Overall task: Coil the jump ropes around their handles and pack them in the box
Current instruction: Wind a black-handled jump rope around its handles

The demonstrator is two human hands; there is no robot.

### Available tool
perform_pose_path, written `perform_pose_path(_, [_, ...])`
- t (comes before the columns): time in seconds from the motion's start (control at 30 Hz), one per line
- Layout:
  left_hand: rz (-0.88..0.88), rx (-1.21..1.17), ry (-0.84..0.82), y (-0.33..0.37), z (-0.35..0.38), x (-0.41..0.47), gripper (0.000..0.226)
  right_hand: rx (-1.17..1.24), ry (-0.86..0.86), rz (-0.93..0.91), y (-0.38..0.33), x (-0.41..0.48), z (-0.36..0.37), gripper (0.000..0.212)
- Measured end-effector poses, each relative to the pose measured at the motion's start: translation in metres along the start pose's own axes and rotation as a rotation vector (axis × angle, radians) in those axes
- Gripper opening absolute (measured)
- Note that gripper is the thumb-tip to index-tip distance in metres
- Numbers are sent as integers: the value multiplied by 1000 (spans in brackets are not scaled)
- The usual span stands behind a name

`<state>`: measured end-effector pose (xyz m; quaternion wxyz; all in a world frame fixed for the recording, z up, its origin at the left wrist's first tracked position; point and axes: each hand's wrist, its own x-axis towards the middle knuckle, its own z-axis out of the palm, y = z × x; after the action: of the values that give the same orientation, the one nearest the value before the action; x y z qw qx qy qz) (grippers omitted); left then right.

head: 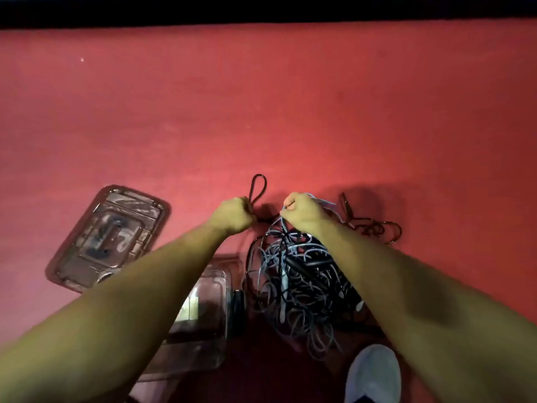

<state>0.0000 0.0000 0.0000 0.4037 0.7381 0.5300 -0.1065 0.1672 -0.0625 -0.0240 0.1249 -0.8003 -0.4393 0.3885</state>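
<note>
While I watch remotely, left hand (232,214) clenches black rope loop (258,186), right hand (302,212) pinches pale-blue rope (283,226), above tangled jump-rope pile (299,276).

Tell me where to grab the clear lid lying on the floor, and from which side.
Take the clear lid by its long left rim, coming from the left with fingers hooked under the edge. It lies flat on the red floor, so probably only the thin rim offers a hold, and its near right corner sits under the left forearm.
</note>
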Motion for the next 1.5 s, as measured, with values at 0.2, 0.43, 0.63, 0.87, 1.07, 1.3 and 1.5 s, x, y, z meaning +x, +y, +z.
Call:
perform_pose_path(0.2, [36,-53,-100,-3,51,-16,51,-47,-14,-50,25,-29,38,11])
perform_pose_path(0.43, [75,16,-114,-26,83,-8,19,-55,-49,-99,44,-33,50,25])
perform_pose_path(0.63, [139,36,-69,-22,43,-12,15,112,-149,-142,29,-28,22,19])
perform_pose_path(0.87, [226,-192,74,3,-11,-56,22,244,-80,-268,-44,-73,-53,10])
perform_pose_path(1.07, [250,-245,-57,5,-46,-123,19,370,45,-304,-96,-136,-128,13])
perform_pose_path(1.3, [382,-413,109,26,-98,-213,25,261,210,-350,-120,-211,-176,12])
perform_pose_path(1.5, [553,-414,289,65,-127,-278,26,109,-27,-528,-141,-274,-163,19])
